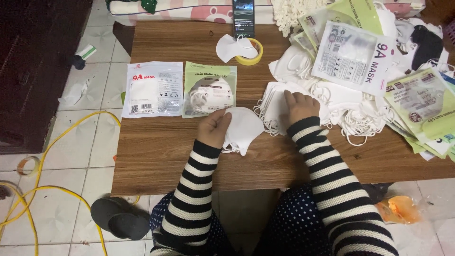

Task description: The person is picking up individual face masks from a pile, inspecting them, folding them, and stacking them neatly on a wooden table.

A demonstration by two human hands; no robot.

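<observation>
A folded white mask [244, 127] is held at its left edge by the left hand [214, 127], fingers pinched closed on it. The mask lies on the wooden table [156, 151], directly right of that hand, with its long axis running roughly away from the person, tilted slightly. The right hand [299, 105] is laid flat, fingers spread, on a stack of white masks [275, 102] just right of the held mask. The hands are apart. Two sealed mask packets [152, 89] lie to the left, clear of both hands.
</observation>
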